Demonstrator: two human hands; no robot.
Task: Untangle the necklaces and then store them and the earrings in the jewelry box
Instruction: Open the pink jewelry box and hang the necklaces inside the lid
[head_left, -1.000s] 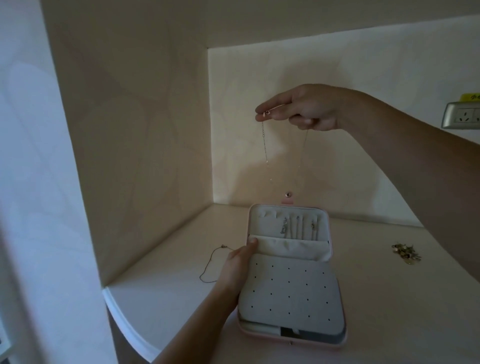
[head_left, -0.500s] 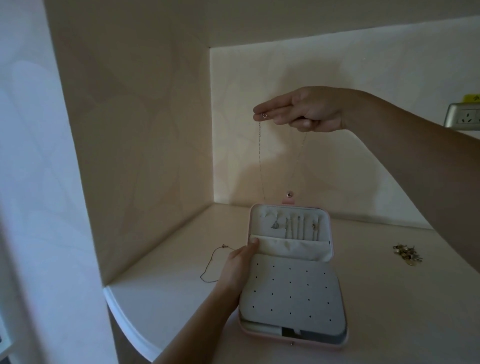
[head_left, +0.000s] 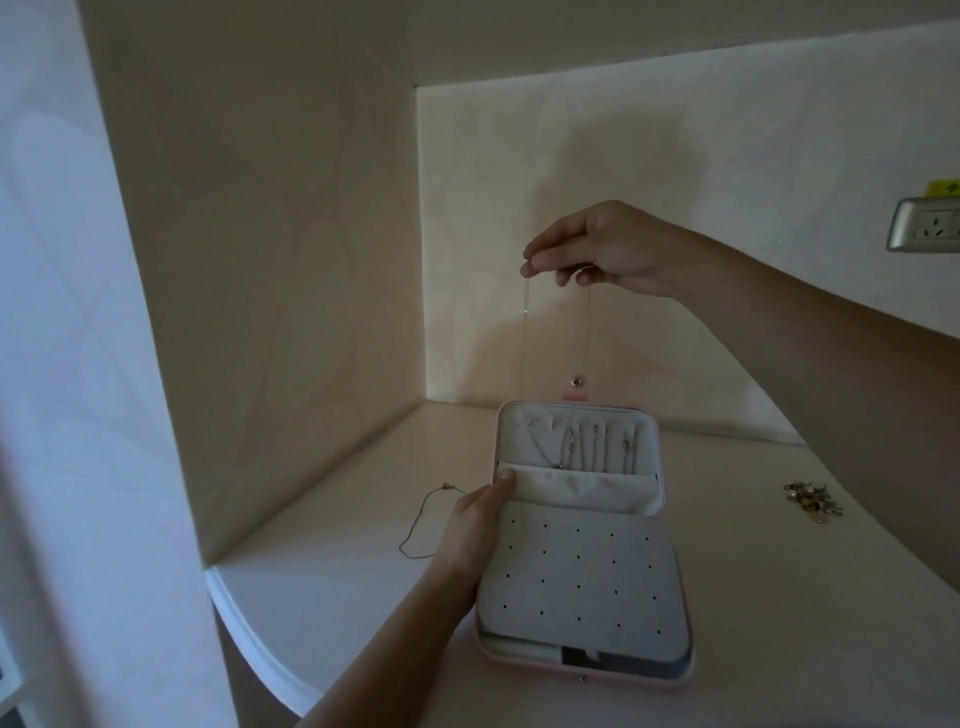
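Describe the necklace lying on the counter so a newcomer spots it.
Find the open pink jewelry box on the pale counter. Just left of it, beside the left hand, lies a thin chain in a loose curve. Unlike the necklace hanging from the right hand, it lies flat.

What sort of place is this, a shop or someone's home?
Most likely a home, perhaps a built-in dressing nook: a pale counter set between cream walls, a wall socket, and an open jewelry box on it.
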